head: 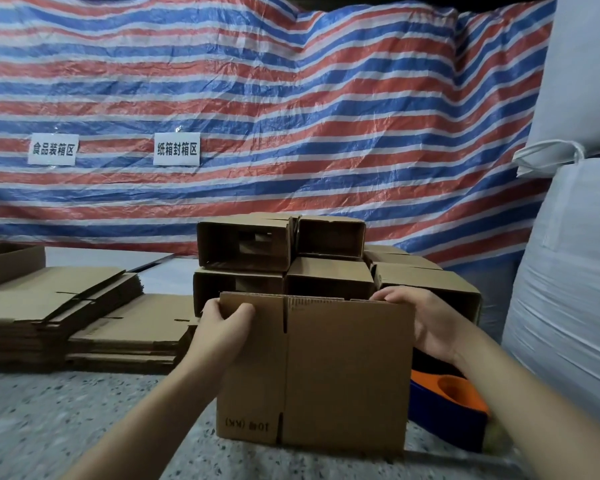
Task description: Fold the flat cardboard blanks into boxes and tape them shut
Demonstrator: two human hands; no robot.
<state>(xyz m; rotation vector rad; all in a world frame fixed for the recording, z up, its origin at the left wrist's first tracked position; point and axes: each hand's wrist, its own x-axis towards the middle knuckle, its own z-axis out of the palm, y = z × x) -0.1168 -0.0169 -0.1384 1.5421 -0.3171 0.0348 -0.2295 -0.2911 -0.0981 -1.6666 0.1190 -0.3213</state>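
A cardboard blank (343,372) is held upright on the speckled floor (49,420) in the near middle, its printed lettering upside down at the lower left. Its upper left edge is gripped by the left hand (222,327), thumb on the near face and fingers curled behind. Its upper right corner is gripped by the right hand (426,323), fingers curled over the top edge. Stacks of flat blanks (84,320) are seen to the left. Folded boxes (284,251) are piled just behind the held blank. An orange and blue tape dispenser (454,396) lies to the right, partly hidden. A striped tarp (257,98) is hung across the far side, with white sacks (568,271) at the right.
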